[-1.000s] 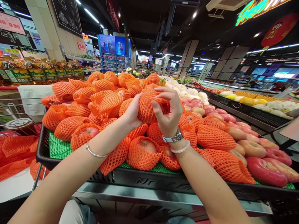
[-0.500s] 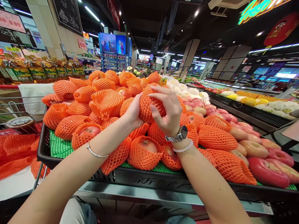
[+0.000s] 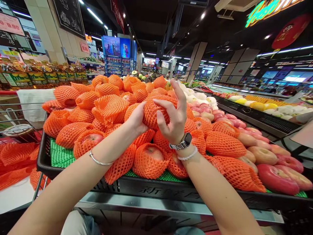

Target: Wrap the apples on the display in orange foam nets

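Above the heap, my left hand (image 3: 136,121) is closed around an apple in an orange foam net (image 3: 154,115), holding it from the left. Against the right side of that apple, my right hand (image 3: 174,119) bends its thumb and middle finger onto the net while the index finger sticks up. Its remaining fingers are partly hidden. Below the hands lies another netted apple (image 3: 152,152), its top showing through the net's opening. More netted apples (image 3: 111,107) are piled around, all on a green mesh liner (image 3: 61,153) in a black display tray (image 3: 137,186).
Bare red apples (image 3: 277,178) fill the tray's right side, with white-netted fruit (image 3: 202,98) behind. A wire cart (image 3: 40,187) stands at left beside loose orange nets (image 3: 17,153). Bottles of oil (image 3: 36,73) line the back left. A second produce stand (image 3: 266,117) runs along the right.
My right hand's fingers have spread, with the index finger lifting off the net. The held apple has come slightly lower, and the view has shifted a little.
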Tool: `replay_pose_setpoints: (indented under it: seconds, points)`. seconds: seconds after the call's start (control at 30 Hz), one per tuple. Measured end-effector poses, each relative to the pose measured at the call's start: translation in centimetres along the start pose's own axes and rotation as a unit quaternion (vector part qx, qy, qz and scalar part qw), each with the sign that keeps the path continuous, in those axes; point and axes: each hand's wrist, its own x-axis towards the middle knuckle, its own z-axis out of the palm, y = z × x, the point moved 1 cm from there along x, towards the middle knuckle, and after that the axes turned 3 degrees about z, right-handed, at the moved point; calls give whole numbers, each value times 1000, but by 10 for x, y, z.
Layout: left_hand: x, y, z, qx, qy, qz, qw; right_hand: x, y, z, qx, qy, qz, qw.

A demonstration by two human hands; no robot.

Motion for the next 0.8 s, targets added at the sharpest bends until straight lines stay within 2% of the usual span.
replay_pose_setpoints:
  seconds: [0.1,0.23,0.3,0.33,0.47,0.5,0.8]
  points:
    - [2,-1,-1,-2,5,20,1000,0,-1,1,14,-15,35,999]
    - [2,-2,-2,-5,-2,49,999,1,-5,2,-25,74,20,997]
    - [0,-2,-2,0,3,61,998,2,-6,2,-45,97,4,994]
    - [-1,-2,-2,7,5,66,998,2,-5,2,-50,86,-9,995]
    - [-2,0,-3,41,7,73,996,0,-1,5,-29,-31,-33,999]
    - [-1,0,-4,43,3,75,996,-1,0,5,-23,-41,-33,998]
    - [-4,1,0,-2,15,75,997,-3,1,10,-33,16,-78,996]
